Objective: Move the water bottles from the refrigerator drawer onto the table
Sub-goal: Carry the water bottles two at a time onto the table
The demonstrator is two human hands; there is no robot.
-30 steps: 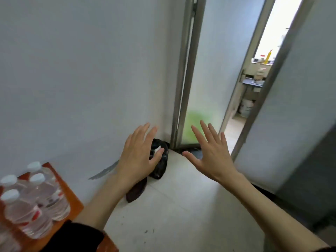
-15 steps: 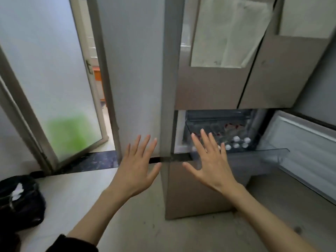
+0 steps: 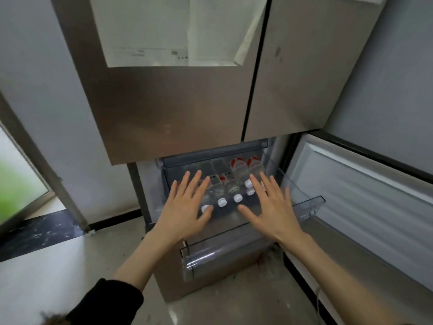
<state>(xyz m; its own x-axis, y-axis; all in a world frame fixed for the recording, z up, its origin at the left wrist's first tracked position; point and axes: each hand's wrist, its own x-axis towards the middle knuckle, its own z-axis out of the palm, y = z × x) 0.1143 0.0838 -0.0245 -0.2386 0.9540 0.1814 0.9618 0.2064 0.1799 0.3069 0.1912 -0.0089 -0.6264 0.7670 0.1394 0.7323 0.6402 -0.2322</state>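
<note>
I see both hands empty, fingers spread: left hand (image 3: 185,211), right hand (image 3: 271,208) over the water bottles (image 3: 230,184) in the pulled-out refrigerator drawer (image 3: 234,252). Left hand partly covers one cap. Red-white labels unreadable; table out of view.

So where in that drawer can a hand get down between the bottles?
Crowded in the middle: the bottles lie side by side, caps toward the front. Free patches look to be the front strip between caps and the drawer front wall, and below the right hand. The left hand hides its side.
</note>
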